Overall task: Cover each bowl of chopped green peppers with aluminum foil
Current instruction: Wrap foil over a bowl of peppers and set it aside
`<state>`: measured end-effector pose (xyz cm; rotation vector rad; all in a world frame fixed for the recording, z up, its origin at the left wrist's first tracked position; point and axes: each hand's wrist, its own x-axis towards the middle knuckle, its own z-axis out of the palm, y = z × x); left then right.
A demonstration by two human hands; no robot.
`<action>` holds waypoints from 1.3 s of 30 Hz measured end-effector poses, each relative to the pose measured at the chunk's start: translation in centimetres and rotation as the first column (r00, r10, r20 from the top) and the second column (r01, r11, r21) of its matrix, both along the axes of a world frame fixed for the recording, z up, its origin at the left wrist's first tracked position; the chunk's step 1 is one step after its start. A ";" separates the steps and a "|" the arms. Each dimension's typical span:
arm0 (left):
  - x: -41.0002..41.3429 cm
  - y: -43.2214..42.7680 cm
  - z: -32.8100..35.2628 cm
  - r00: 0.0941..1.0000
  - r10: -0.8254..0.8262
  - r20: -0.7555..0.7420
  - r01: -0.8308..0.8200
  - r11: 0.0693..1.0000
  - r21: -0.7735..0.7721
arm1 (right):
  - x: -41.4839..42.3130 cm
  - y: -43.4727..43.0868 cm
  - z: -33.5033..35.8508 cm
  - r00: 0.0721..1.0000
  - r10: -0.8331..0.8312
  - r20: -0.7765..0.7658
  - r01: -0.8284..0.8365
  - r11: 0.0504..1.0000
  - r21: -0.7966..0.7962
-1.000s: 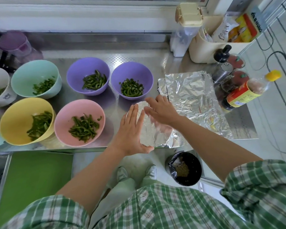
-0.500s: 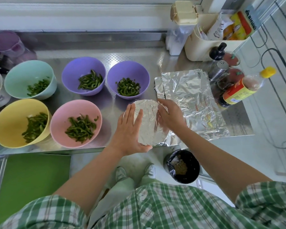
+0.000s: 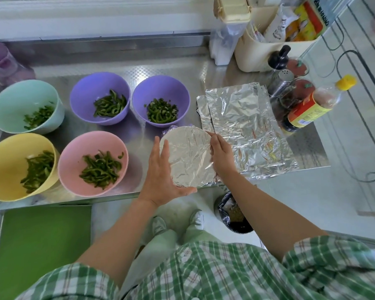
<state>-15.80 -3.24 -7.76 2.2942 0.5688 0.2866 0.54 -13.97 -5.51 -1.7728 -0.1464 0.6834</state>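
Since a second ago our right hand point(image 3: 222, 158) has slid off the top of the foil-covered bowl point(image 3: 186, 156) and out to its rim, so the lid's showing smooth now. The pink bowl point(image 3: 78, 152) is sitting uncovered at 9 o'clock from our left hand point(image 3: 162, 169), the closest open one on that side. We're pressing that hand flat, fingers straight, against the covered bowl's 9 o'clock side, thumb hooking round at 6. The bowl's sitting at the counter's point(image 3: 139, 70) near edge, right between both hands. At its 3 o'clock our right fingers are curling over the rim, crimping foil down. The foil sheets point(image 3: 247, 126) are lying just beside that hand at 1 o'clock, long axis roughly 12 to 6, so we're guessing the right hand grabs the next sheet.
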 end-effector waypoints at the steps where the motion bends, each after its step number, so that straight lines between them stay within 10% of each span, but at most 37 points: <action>1: 0.0 0.1 -0.2 1.000 0.008 0.021 -0.007 0.999 -0.043 | -0.1 0.0 0.1 1.000 -0.004 -0.019 0.005 1.000 0.018; 13: -0.2 0.0 0.9 0.994 -0.020 -0.105 0.042 0.976 0.213 | -0.1 -0.6 0.0 0.999 0.038 0.012 -0.037 0.995 -0.089; 39: 0.1 -0.8 0.1 0.997 0.030 -0.067 -0.011 0.965 0.263 | -6.3 -0.9 -1.3 0.970 -0.242 -0.036 0.244 0.969 0.034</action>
